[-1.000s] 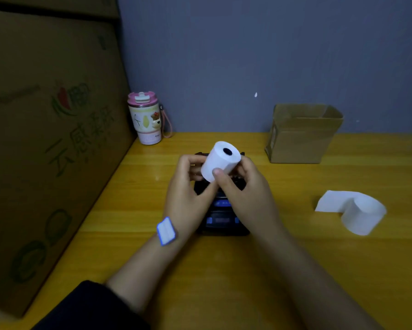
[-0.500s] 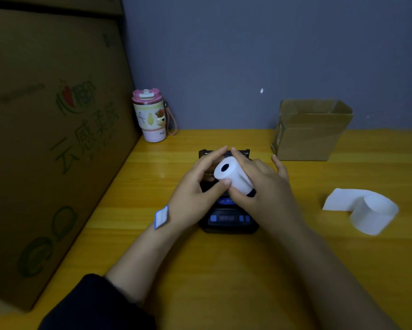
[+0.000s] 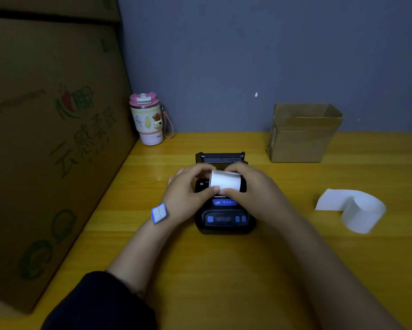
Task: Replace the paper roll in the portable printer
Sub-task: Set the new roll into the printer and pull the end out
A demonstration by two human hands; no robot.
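Nearest the near edge of the wooden desk (image 3: 224,282) I see a dark sleeve (image 3: 100,303) on the left forearm, and the bare right forearm coming in from the near right corner. A blue-and-white tag (image 3: 159,213) sits on the left wrist.

Both hands are over the portable printer (image 3: 225,219), which stands at the middle of the desk, black, with blue buttons on its front panel facing me. My left hand (image 3: 186,194) and right hand (image 3: 252,189) are both closed on the new paper roll (image 3: 225,181): thumbs meet at its near edge, fingers curl over its far side. The roll lies on its side, axis running left to right, low in the open paper bay of the printer. I cannot tell whether it rests fully on the bay floor or is carried by the fingers. The printer lid (image 3: 220,157) is hinged back and stands behind the hands.

To the right, well apart from the printer and near the right edge, lies the used paper (image 3: 357,210), a loose white coil with a flat tail pointing left.

Farther back, at the far edge against the grey wall (image 3: 247,55), a small open cardboard box (image 3: 300,134) stands right of centre. In the far left corner stands a tumbler (image 3: 146,120) with a pink lid and a pink strap. A large printed cardboard carton (image 3: 45,139) runs along the whole left edge of the desk.
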